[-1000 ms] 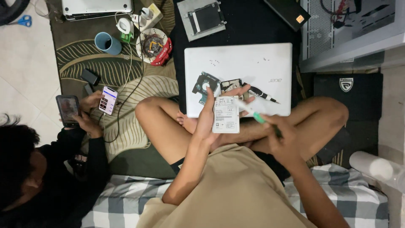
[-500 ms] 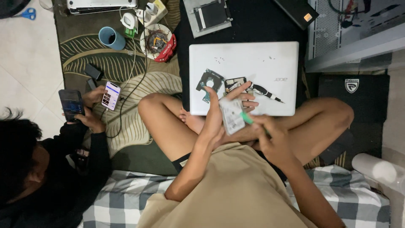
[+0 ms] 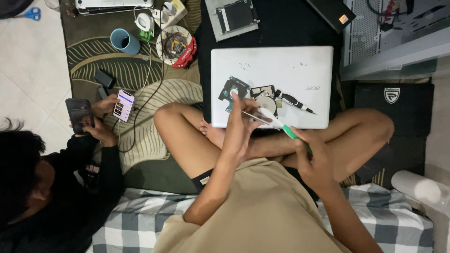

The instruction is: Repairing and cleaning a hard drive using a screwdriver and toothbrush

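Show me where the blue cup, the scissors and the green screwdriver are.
blue cup (image 3: 124,41): head view, on its rim.
scissors (image 3: 31,14): head view, on the blue handles.
green screwdriver (image 3: 289,132): head view, on the green handle above the right hand.

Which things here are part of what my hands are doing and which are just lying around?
In use: left hand, right hand, green-handled screwdriver, opened hard drive, white laptop.
Lying about: blue cup, blue scissors, black screwdriver, drive in metal caddy.

White laptop, perhaps green-handled screwdriver.
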